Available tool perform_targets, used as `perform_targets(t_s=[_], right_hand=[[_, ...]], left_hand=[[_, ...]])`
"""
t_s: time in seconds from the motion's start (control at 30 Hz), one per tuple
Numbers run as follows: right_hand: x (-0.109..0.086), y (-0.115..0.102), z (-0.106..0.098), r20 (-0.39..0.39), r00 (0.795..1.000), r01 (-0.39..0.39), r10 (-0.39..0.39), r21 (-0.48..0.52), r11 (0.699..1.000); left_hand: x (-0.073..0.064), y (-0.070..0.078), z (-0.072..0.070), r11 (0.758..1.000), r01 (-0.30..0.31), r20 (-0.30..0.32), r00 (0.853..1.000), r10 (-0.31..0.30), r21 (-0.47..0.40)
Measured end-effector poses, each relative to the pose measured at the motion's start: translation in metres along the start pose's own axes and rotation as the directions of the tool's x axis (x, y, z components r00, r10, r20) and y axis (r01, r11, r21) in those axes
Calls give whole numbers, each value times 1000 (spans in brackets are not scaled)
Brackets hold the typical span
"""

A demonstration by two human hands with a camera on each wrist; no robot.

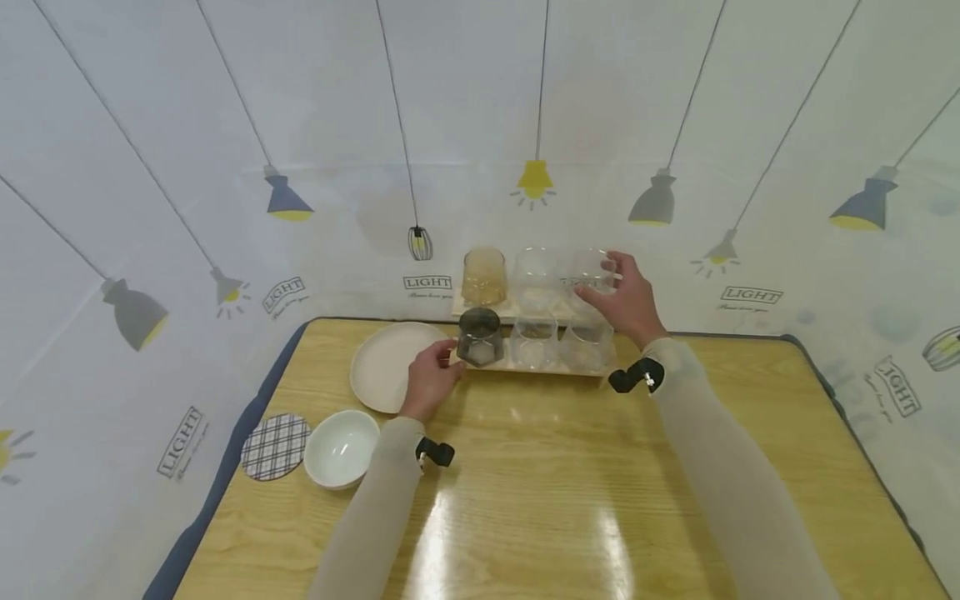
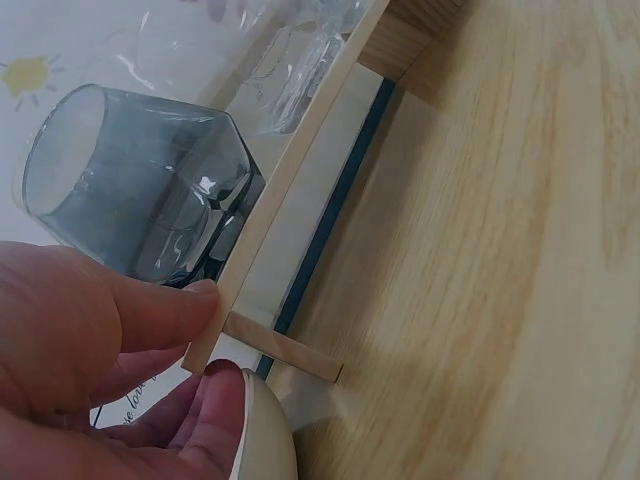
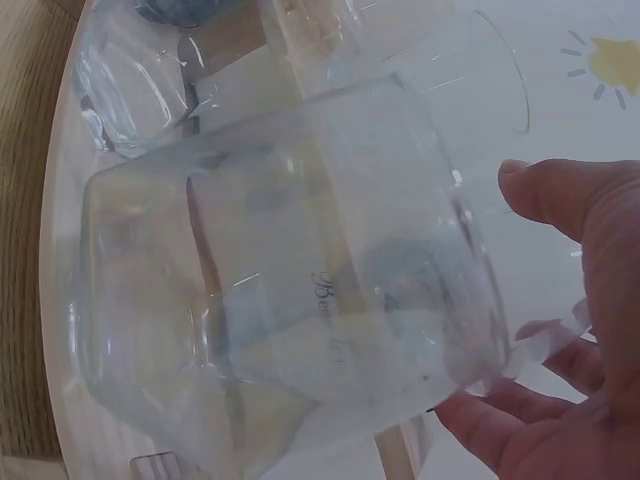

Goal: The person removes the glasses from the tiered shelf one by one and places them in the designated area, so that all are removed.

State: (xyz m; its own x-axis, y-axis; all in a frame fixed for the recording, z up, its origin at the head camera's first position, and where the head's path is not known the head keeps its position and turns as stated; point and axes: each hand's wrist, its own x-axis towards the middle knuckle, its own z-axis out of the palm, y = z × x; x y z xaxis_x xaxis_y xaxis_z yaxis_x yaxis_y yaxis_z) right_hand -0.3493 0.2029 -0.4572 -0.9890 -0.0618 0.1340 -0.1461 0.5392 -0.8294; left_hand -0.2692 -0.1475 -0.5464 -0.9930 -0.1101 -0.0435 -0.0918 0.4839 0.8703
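Note:
A two-tier wooden rack [image 1: 592, 376] stands at the table's back edge with glasses on it. My left hand [image 1: 432, 379] pinches the left end of the lower board; the left wrist view shows the thumb [image 2: 165, 310] against the board, fingers below. Beside it sits a smoky grey glass [image 1: 480, 337]. At the upper right of the rack, my right hand [image 1: 630, 300] is spread around a clear glass [image 1: 592, 271]. In the right wrist view a large clear glass [image 3: 280, 280] lies before the fingers, and a gap shows beside the thumb [image 3: 550, 195].
An amber glass [image 1: 484, 277] and another clear glass [image 1: 536, 279] stand on the upper tier. Two clear glasses share the lower tier. Left of the rack are a beige plate [image 1: 378, 367], a white bowl [image 1: 341, 450] and a checked coaster [image 1: 275, 447]. A patterned wall covering rises behind.

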Motion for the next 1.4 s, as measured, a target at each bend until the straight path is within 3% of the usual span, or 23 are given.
perform_targets(t_s=[0.4, 0.77, 1.13, 1.4], right_hand=[[-11, -14, -16, -76, 994, 85, -84, 12, 996], [-51, -49, -19, -50, 984, 172, -168, 83, 982], [-98, -57, 7, -4, 952, 303, -305, 128, 944], [-119, -54, 39, 82, 947, 300, -311, 128, 945]], left_hand=[[1, 2, -1, 999, 17, 19, 1000, -16, -50], [6, 4, -4, 998, 32, 13, 999, -31, -54], [5, 0, -2, 996, 31, 45, 999, -27, -86], [3, 2, -2, 998, 5, 52, 999, -2, -59]])
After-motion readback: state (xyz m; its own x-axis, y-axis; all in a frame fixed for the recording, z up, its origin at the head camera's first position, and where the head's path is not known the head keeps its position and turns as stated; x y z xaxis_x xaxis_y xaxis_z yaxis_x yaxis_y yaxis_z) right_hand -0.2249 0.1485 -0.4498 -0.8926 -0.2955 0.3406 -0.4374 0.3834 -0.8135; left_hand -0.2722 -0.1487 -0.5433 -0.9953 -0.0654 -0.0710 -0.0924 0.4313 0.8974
